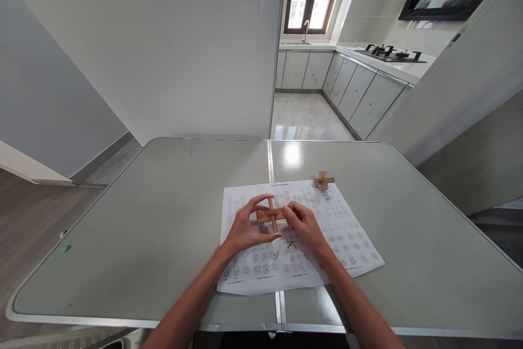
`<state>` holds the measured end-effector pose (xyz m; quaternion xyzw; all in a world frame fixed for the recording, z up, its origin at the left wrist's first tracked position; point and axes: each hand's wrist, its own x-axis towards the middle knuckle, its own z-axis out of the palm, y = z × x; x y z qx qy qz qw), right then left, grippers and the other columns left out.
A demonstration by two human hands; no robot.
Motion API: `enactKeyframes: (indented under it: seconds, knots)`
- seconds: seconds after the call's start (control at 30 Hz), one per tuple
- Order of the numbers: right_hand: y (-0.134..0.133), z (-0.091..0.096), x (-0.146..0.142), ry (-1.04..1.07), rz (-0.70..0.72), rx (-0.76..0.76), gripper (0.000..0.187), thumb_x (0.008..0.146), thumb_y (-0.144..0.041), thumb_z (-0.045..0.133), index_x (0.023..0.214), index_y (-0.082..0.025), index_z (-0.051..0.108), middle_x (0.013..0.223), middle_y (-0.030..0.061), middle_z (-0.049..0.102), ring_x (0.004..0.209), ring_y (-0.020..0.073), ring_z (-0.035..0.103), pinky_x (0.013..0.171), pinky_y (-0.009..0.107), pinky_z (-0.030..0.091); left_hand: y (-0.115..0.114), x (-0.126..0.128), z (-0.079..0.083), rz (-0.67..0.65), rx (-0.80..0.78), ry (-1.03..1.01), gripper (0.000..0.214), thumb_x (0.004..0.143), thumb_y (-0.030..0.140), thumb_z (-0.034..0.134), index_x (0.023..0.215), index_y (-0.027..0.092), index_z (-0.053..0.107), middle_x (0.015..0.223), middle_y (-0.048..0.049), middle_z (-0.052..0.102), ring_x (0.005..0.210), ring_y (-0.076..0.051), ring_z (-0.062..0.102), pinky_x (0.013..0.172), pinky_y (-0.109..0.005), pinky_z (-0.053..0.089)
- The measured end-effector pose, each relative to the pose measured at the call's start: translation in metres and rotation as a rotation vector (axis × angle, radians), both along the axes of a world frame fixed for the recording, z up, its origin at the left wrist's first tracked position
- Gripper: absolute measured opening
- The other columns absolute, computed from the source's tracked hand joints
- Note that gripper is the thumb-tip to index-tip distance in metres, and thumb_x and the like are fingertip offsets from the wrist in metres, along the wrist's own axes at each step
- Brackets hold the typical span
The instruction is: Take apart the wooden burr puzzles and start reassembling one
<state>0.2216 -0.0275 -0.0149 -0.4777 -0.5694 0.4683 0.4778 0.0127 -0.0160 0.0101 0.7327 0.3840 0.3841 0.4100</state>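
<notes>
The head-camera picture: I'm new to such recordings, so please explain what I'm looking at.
No machine here: a person works, filmed by one camera worn on their head, looking forward and down. On the table lies a printed sheet, with a cross-shaped wooden piece at its far right corner; a teal object sits near the left edge. The bare left hand seems to hold a wooden rod between finger and thumb; the right hand pinches a flat wooden bar that the rod crosses.

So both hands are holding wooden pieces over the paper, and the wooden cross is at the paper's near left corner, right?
Not quite: the head view shows the wooden cross at the far right corner of the paper. The left hand and right hand do hold wooden pieces over it.
</notes>
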Motion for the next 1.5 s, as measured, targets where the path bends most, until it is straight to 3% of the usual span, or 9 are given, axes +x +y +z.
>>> enactKeyframes:
  seconds: [0.17,0.23,0.37,0.47,0.6,0.77,0.93,1.23,1.5]
  knots:
    - [-0.007,0.007,-0.002,-0.029,0.003,0.033,0.046,0.101,-0.060,0.053,0.072,-0.025,0.047,0.057,-0.0057,0.046,0.053,0.0141,0.042,0.054,0.028,0.037,-0.005,-0.003,0.004,-0.035,-0.065,-0.084,0.097,0.070,0.039,0.095,0.152,0.035,0.044,0.159,-0.0108,0.050,0.130,-0.031,0.062,0.114,-0.052,0.048]
    - [-0.017,0.012,-0.001,-0.044,0.001,0.048,0.045,0.102,-0.058,0.053,0.072,-0.024,0.048,0.059,-0.0053,0.047,0.054,0.0140,0.043,0.055,0.028,0.037,-0.012,-0.007,0.008,-0.050,-0.108,-0.080,0.091,0.075,0.044,0.091,0.153,0.035,0.046,0.160,-0.0113,0.049,0.136,-0.033,0.057,0.115,-0.053,0.046]
    - [-0.048,0.027,-0.001,-0.088,-0.007,0.098,0.040,0.104,-0.051,0.052,0.074,-0.024,0.050,0.061,-0.0045,0.049,0.056,0.0143,0.045,0.058,0.029,0.038,-0.038,-0.016,0.020,-0.053,-0.149,-0.008,0.082,0.081,0.054,0.085,0.152,0.032,0.051,0.151,-0.0130,0.059,0.137,-0.037,0.057,0.118,-0.056,0.042]
    - [-0.077,0.039,-0.003,-0.124,-0.018,0.165,0.037,0.106,-0.045,0.050,0.075,-0.024,0.051,0.062,-0.0035,0.050,0.057,0.0149,0.047,0.059,0.029,0.040,-0.063,-0.023,0.031,-0.096,-0.212,-0.020,0.075,0.090,0.065,0.069,0.154,0.031,0.049,0.151,-0.0136,0.059,0.138,-0.036,0.056,0.118,-0.056,0.041]
    - [-0.110,0.054,-0.011,-0.155,-0.025,0.275,0.032,0.106,-0.039,0.050,0.078,-0.024,0.054,0.065,-0.0014,0.053,0.059,0.0165,0.049,0.060,0.030,0.041,-0.093,-0.024,0.053,-0.226,-0.330,-0.116,0.096,0.076,0.079,0.074,0.154,0.029,0.049,0.152,-0.0148,0.059,0.139,-0.039,0.055,0.119,-0.055,0.042]
    - [-0.137,0.066,-0.019,-0.240,-0.062,0.408,0.023,0.105,-0.032,0.050,0.086,-0.026,0.060,0.069,0.0009,0.058,0.058,0.0179,0.051,0.058,0.031,0.041,-0.119,-0.018,0.073,-0.190,-0.367,-0.157,0.087,0.078,0.059,0.083,0.154,0.032,0.050,0.151,-0.0124,0.059,0.134,-0.037,0.060,0.115,-0.053,0.047]
    - [-0.152,0.068,-0.023,-0.290,-0.171,0.477,0.017,0.105,-0.028,0.052,0.093,-0.027,0.064,0.069,0.0010,0.063,0.057,0.0186,0.054,0.058,0.032,0.043,-0.135,-0.016,0.073,-0.129,-0.259,-0.160,0.097,0.066,0.047,0.094,0.152,0.031,0.052,0.146,-0.0127,0.062,0.128,-0.038,0.064,0.112,-0.051,0.051]
    - [-0.146,0.060,-0.027,-0.143,-0.220,0.325,0.021,0.107,-0.038,0.052,0.097,-0.025,0.066,0.078,0.0032,0.070,0.062,0.0192,0.062,0.063,0.032,0.050,-0.132,-0.009,0.071,-0.101,-0.190,-0.089,0.085,0.072,0.032,0.092,0.148,0.035,0.054,0.151,-0.0084,0.059,0.130,-0.035,0.063,0.115,-0.051,0.050]
    - [-0.135,0.040,-0.022,0.041,-0.144,0.040,0.031,0.103,-0.053,0.058,0.110,-0.024,0.065,0.094,0.0058,0.071,0.074,0.0199,0.066,0.063,0.030,0.055,-0.122,-0.004,0.057,-0.004,-0.167,-0.140,0.075,0.077,0.034,0.090,0.144,0.029,0.057,0.151,-0.0115,0.059,0.138,-0.037,0.058,0.118,-0.055,0.047]
